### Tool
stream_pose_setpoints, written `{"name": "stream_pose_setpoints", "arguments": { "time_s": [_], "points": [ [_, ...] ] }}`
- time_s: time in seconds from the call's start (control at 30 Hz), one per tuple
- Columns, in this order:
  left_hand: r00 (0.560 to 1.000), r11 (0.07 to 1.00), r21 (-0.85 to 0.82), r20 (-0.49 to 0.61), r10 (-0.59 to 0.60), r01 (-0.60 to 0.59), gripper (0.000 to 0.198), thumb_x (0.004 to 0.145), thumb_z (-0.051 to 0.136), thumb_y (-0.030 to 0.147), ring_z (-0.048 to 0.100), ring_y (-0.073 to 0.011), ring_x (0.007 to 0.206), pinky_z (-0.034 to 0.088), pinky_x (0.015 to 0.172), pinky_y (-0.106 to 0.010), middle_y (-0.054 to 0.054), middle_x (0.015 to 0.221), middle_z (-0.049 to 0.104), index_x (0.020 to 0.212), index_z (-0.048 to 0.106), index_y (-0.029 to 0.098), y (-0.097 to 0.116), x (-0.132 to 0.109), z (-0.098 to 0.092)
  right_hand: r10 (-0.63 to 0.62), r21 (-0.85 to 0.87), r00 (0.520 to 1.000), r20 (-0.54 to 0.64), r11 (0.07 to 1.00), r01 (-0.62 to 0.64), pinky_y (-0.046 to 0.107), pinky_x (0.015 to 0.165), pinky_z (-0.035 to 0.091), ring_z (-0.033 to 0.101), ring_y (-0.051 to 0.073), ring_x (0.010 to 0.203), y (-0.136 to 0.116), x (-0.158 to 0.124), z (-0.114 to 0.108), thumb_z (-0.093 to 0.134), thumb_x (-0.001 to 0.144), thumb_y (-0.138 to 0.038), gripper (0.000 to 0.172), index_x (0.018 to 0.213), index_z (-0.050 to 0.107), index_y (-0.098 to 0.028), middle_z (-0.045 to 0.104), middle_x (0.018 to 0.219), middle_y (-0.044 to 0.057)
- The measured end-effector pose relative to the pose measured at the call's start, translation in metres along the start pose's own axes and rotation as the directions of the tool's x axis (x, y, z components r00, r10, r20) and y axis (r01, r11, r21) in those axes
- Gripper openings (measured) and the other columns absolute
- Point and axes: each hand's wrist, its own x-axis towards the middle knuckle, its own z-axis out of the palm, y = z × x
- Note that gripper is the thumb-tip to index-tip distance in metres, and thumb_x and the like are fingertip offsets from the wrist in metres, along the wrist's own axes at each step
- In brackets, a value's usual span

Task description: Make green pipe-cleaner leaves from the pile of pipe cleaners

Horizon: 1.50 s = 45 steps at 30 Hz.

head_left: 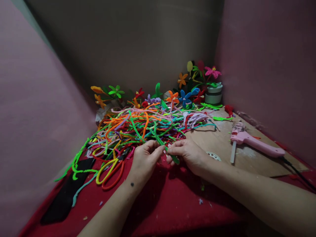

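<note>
Between my two hands a green pipe cleaner piece (pixel 159 140) runs upward to the left, its thicker looped end (pixel 175 159) hanging below my right fingers. My left hand (pixel 148 155) pinches it with thumb and forefinger. Close beside it, my right hand (pixel 185 154) also pinches the green piece near its lower end. Just beyond both hands lies a large tangled heap of coloured pipe cleaners (pixel 138 121). Scissors with yellow and red handles (pixel 112 173) rest to the left of my left hand.
A pink glue gun (pixel 256 143) with a cable lies on a wooden board (pixel 217 141) at right. Pipe cleaner flowers (pixel 185 98) stand along the back wall, some near a pale pot (pixel 213 93). A flat black object (pixel 64 194) lies at left on the red cloth (pixel 172 210).
</note>
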Motion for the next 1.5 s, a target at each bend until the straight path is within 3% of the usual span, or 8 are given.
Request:
{"name": "stream_pose_setpoints", "arguments": {
  "time_s": [0.2,0.43,0.63,0.8,1.03,1.13,1.3,1.5],
  "points": [
    [0.787,0.744,0.283,0.074,0.613,-0.606,0.014,0.082,0.049,0.011,0.054,-0.0101,0.07,0.043,0.061,-0.02,-0.003,0.078,0.056,0.087,0.062,0.015,-0.016,0.002,-0.004,-0.053,-0.033,0.998,0.034,0.998,0.054,0.02,0.044,0.032,0.047,0.007,0.041,-0.001,0.001,-0.001,0.06,0.064,-0.018,0.014,0.052,0.058,-0.012,0.058,0.047,0.001],
    [0.62,0.409,0.566,0.246,0.745,-0.716,0.014,0.082,0.048,0.01,0.046,-0.0133,0.074,0.041,0.064,-0.025,-0.004,0.08,0.053,0.082,0.061,0.016,-0.015,0.007,-0.02,-0.049,-0.099,0.992,0.115,0.993,0.06,0.022,0.045,0.031,0.044,0.007,0.04,-0.004,0.001,-0.002,0.056,0.061,-0.015,0.011,0.051,0.058,-0.013,0.059,0.047,0.001],
    [0.689,0.469,0.52,0.398,0.606,-0.714,0.015,0.084,0.045,0.015,0.048,-0.0143,0.073,0.038,0.065,-0.027,-0.005,0.078,0.057,0.078,0.058,0.015,0.0,0.0,-0.03,-0.026,-0.274,0.991,0.128,0.96,0.06,0.021,0.044,0.03,0.041,0.007,0.04,-0.025,-0.007,0.004,0.056,0.057,-0.012,0.011,0.046,0.055,-0.013,0.054,0.041,0.0],
    [0.916,0.914,0.222,0.3,0.266,-0.339,0.016,0.079,0.049,0.021,0.041,-0.0086,0.056,0.032,0.053,-0.021,0.002,0.06,0.047,0.064,0.052,0.015,0.013,-0.005,-0.037,-0.162,-0.56,0.972,0.171,0.796,0.231,0.022,0.047,0.032,0.045,0.009,0.046,-0.031,-0.012,0.012,0.055,0.066,-0.016,0.011,0.056,0.059,-0.013,0.055,0.049,0.0],
    [0.804,0.688,-0.523,0.575,-0.151,0.503,0.024,0.061,0.058,0.025,0.021,-0.0047,0.038,0.019,0.039,-0.02,0.008,0.042,0.026,0.05,0.038,0.017,-0.005,0.009,-0.033,-0.731,-0.733,0.338,0.593,-0.315,0.604,0.03,0.058,0.033,0.046,0.014,0.058,-0.011,-0.014,0.018,0.044,0.077,-0.01,0.021,0.064,0.06,-0.012,0.057,0.059,0.006],
    [0.806,0.664,-0.551,0.577,-0.134,0.505,0.022,0.06,0.061,0.025,0.025,-0.0044,0.038,0.022,0.039,-0.019,0.007,0.042,0.031,0.051,0.043,0.015,-0.007,0.009,-0.033,-0.731,-0.681,0.235,0.641,-0.401,0.613,0.031,0.059,0.034,0.047,0.015,0.06,-0.008,-0.013,0.016,0.042,0.08,-0.009,0.021,0.069,0.06,-0.012,0.058,0.06,0.006],
    [0.987,0.888,-0.46,0.146,0.069,0.006,0.012,0.068,0.067,0.024,0.047,-0.0078,0.058,0.037,0.054,-0.019,0.001,0.066,0.054,0.074,0.062,0.014,0.004,0.002,-0.04,-0.833,-0.645,0.44,0.336,0.137,0.752,0.026,0.059,0.039,0.051,0.012,0.061,-0.017,-0.017,0.016,0.049,0.081,-0.014,0.013,0.075,0.061,-0.014,0.06,0.065,0.004],
    [0.891,0.866,-0.278,0.065,0.449,-0.416,0.01,0.072,0.065,0.019,0.053,-0.0164,0.085,0.043,0.074,-0.027,-0.005,0.088,0.053,0.081,0.065,0.018,0.012,-0.004,-0.042,-0.456,-0.297,0.874,0.168,0.822,0.486,0.022,0.054,0.038,0.049,0.009,0.054,-0.024,-0.017,0.016,0.057,0.076,-0.023,0.011,0.07,0.061,-0.014,0.058,0.06,0.0]
  ]
}}
